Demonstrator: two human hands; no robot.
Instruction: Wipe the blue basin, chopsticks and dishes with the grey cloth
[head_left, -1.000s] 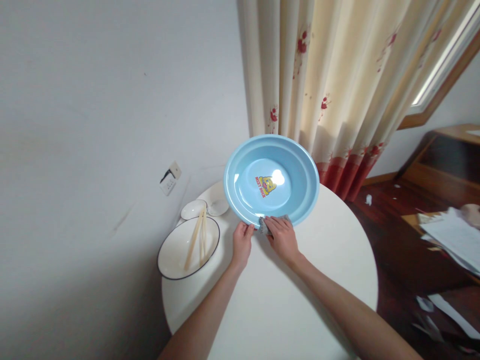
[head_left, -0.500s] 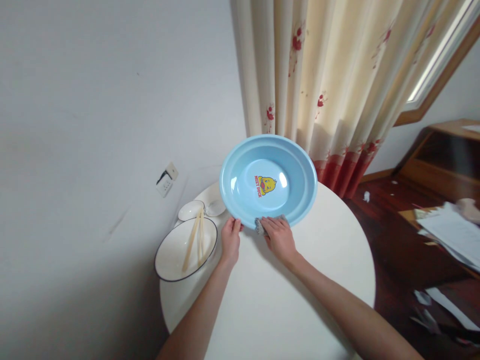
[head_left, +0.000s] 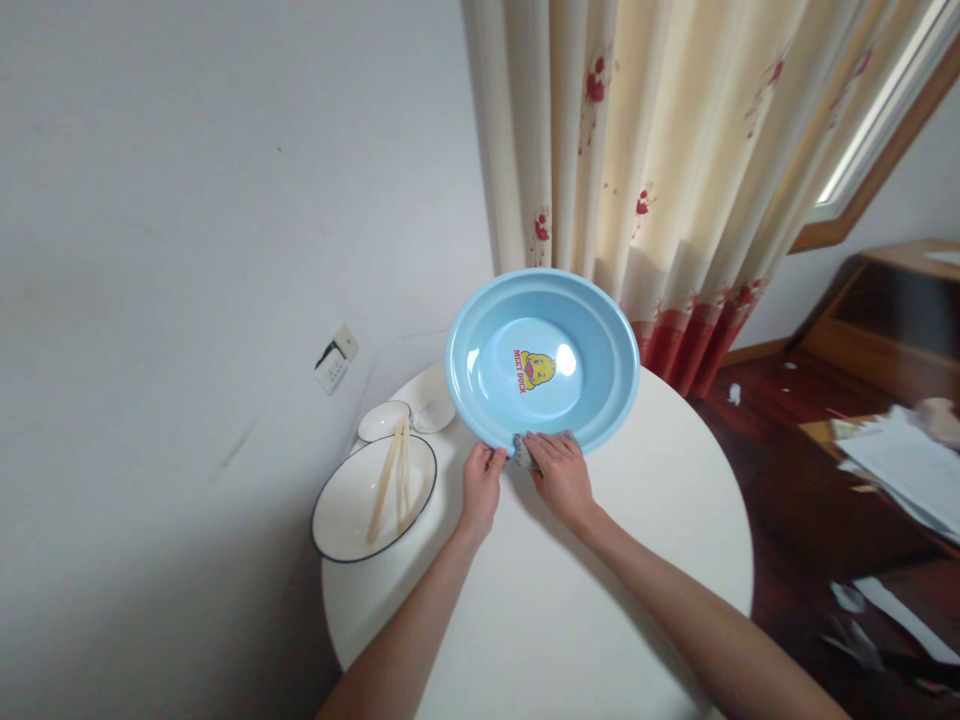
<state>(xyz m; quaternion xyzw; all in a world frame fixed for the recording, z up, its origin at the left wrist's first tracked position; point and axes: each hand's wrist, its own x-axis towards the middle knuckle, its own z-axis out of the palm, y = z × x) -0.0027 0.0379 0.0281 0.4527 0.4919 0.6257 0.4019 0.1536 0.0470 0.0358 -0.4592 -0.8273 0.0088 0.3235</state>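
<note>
Pinched the blue basin (head_left: 529, 405) by its near rim (head_left: 480, 426) with the left hand (head_left: 481, 490), likely for steadiness, over the white table (head_left: 645, 510). Clasped a grey cloth (head_left: 522, 452) against that rim in the right hand (head_left: 561, 480), presumably for firm contact.

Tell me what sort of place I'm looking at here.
Most likely a room in a home, perhaps an eating corner: there's a round white table, a bowl with chopsticks in it, and a long, red-patterned curtain.
</note>
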